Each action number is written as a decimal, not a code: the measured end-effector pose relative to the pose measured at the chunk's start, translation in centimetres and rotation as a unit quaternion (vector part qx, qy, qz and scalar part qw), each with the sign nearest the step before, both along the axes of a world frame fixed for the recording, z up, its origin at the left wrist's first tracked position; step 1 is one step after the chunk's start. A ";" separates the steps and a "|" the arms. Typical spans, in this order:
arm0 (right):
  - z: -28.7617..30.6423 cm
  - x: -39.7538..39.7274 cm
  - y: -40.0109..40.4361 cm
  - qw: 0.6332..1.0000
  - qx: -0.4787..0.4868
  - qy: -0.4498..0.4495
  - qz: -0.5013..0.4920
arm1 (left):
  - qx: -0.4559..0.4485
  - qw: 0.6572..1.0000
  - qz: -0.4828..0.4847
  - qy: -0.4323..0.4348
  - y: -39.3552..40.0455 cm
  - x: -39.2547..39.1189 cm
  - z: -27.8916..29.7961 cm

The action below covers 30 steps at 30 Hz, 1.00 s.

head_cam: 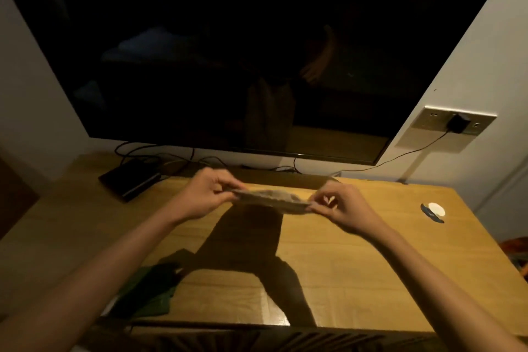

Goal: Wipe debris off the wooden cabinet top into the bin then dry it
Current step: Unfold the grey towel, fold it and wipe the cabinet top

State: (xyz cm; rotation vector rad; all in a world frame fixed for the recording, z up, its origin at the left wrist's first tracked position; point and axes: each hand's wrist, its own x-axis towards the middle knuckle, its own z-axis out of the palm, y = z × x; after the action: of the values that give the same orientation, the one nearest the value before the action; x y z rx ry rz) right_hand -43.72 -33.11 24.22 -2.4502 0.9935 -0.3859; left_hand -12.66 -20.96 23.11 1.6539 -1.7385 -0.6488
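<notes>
A light wooden cabinet top (357, 260) fills the lower half of the head view. Above its back part I hold a beige folded cloth (270, 199) stretched flat between both hands. My left hand (205, 194) pinches the cloth's left end and my right hand (340, 207) pinches its right end. The cloth hangs clear of the wood and throws a dark shadow on it. A dark green cloth (148, 294) lies crumpled on the front left of the top, partly under my left forearm. No bin is visible.
A large dark TV screen (228, 51) stands at the back. A black box (130, 178) with cables sits at the back left. A small white and blue object (434, 211) lies near the right edge. A wall socket (448, 130) holds a black plug.
</notes>
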 end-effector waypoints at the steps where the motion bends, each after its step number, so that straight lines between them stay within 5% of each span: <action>1: -1.8 -0.6 1.2 0.999 0.031 0.014 0.007 | 0.033 0.999 -0.009 0.003 1.3 -0.3 -1.9; 7: -11.5 -3.8 7.6 0.982 0.176 0.061 0.029 | 0.219 0.970 -0.046 0.094 7.7 -2.4 -11.0; 18: -14.5 -0.6 2.2 0.977 0.206 0.053 -0.021 | 0.217 0.957 0.072 0.179 3.4 -0.4 -14.7; 26: -21.7 7.5 -4.3 0.966 0.186 0.081 -0.157 | 0.185 0.960 0.186 0.095 -3.9 1.9 -20.4; 30: -25.7 9.3 -0.9 0.987 0.080 0.133 -0.029 | 0.165 0.957 0.237 0.031 -2.1 1.0 -23.6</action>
State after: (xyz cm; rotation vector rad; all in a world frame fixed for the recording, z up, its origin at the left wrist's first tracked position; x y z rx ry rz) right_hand -34.43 -34.05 -1.51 -2.3707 1.1575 0.0069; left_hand -11.62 -23.11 -0.53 2.1553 -1.1602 -0.7738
